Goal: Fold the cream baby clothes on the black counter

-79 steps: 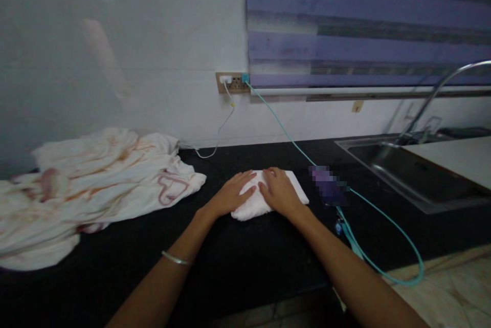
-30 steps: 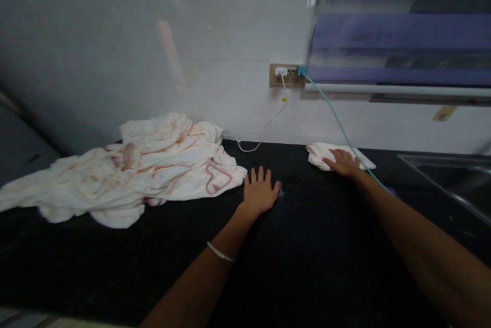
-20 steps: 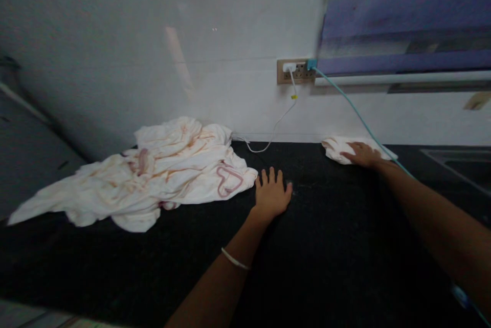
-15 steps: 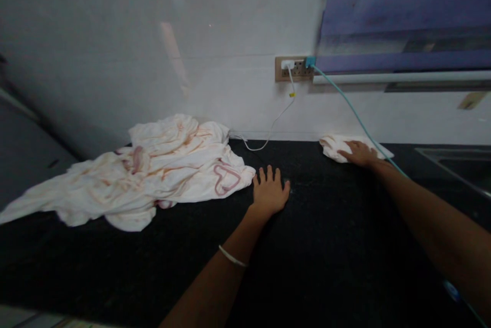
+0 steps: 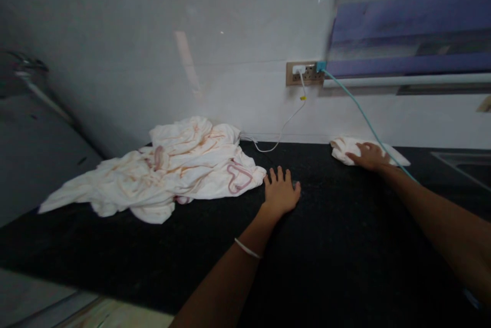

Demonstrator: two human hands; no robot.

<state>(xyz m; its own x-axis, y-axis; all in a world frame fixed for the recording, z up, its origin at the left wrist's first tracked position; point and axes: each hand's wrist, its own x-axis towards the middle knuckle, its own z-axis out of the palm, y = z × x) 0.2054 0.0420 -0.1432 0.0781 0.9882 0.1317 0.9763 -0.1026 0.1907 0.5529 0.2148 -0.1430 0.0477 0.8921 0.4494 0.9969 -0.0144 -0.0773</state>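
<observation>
My left hand (image 5: pixel 281 192) lies flat on the black countertop (image 5: pixel 326 256), fingers spread, a pale band round its wrist. Its fingertips are at the right end of a large crumpled white cloth (image 5: pixel 199 169) with orange stains and a pink heart outline. Farther right, my right hand (image 5: pixel 369 156) rests palm down with fingers stretched over a small folded white cloth (image 5: pixel 343 150) by the wall. That cloth is pressed against the counter rather than gripped. A teal cord passes over the right wrist area.
A wall socket (image 5: pixel 306 73) holds a white plug with a white cable (image 5: pixel 286 126) and a teal plug whose cord (image 5: pixel 362 113) hangs across the right side. A sink edge (image 5: pixel 456 164) is at the far right. Purple striped blinds (image 5: pixel 410 21) hang above. The counter's front edge shows lower left.
The view has shifted left, so everything appears farther right in the picture. Both hands keep about the same place on the counter and on the small cloth.
</observation>
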